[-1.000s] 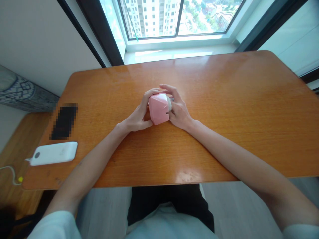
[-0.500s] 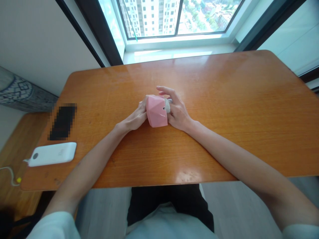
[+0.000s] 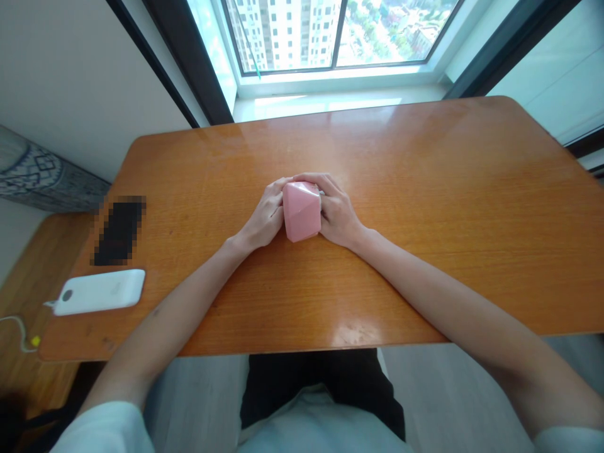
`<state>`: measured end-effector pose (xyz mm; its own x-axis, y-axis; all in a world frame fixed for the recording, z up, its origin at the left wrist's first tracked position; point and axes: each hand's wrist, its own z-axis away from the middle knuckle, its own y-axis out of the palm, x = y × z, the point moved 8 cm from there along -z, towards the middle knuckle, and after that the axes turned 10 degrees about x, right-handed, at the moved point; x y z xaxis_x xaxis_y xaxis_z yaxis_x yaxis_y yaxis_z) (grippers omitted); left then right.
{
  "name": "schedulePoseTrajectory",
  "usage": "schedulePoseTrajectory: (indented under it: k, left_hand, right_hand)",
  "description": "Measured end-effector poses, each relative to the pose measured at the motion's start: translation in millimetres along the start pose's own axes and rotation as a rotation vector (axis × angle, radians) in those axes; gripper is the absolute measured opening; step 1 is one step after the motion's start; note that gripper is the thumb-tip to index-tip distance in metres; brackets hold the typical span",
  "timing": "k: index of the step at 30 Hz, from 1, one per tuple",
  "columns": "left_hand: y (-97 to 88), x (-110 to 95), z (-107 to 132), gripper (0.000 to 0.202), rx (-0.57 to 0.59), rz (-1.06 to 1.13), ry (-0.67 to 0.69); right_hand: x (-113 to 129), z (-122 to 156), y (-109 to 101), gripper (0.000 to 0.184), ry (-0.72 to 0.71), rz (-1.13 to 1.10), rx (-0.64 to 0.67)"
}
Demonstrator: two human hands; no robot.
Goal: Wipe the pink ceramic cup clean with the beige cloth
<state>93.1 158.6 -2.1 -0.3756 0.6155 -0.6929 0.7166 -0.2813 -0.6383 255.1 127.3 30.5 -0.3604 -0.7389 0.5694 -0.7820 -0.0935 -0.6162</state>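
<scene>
Between my two hands is a pink faceted object (image 3: 302, 212), glossy, with flat angled sides; its exact kind I cannot make out. My left hand (image 3: 268, 214) is closed against its left side, fingers curled behind it. From the right, my right hand (image 3: 337, 211) grips it, with fingers reaching over its far top edge. A small bit of a pale grey part (image 3: 322, 193) shows at its right side, mostly covered by the right hand. The object is over the middle of the wooden table (image 3: 425, 220); whether it touches the tabletop I cannot tell.
To the left lie a white power-bank-like device (image 3: 99, 292) with a cable plugged in, and a dark pixelated rectangle (image 3: 119, 231). A window (image 3: 335, 38) is beyond the far edge. A patterned fabric item (image 3: 51, 173) stands beyond the table's left side.
The pink object has turned, hiding most of its pale grey part and the slot beside it. My left hand has shifted slightly right, and my right fingers have come down onto the object.
</scene>
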Motion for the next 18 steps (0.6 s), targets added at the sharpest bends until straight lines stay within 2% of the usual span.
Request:
schedulePoseTrajectory:
  k: [3,7,12,15,18]
  left_hand:
    - [0.0,-0.6,3.0,0.057,-0.019,0.01,-0.018]
    - [-11.0,-19.0,6.4,0.071,-0.111,-0.084,0.096]
    - [-10.5,-52.5,10.3,0.061,-0.062,-0.355,0.323]
    - [-10.6,-58.6,12.5,0.06,-0.067,-0.376,0.392]
    - [-11.5,-58.1,12.3,0.057,-0.082,-0.341,0.402]
  right_hand:
    - [-1.6,-0.7,0.6,0.019,0.011,0.017,-0.013]
    - [-3.6,-0.7,2.0,0.023,0.032,0.016,-0.017]
    - [-3.9,-0.3,4.4,0.023,0.021,0.016,-0.014]
    - [-4.6,0.6,5.1,0.023,-0.003,0.038,-0.028]
    - [-3.9,1.5,5.0,0.022,-0.05,0.069,-0.048]
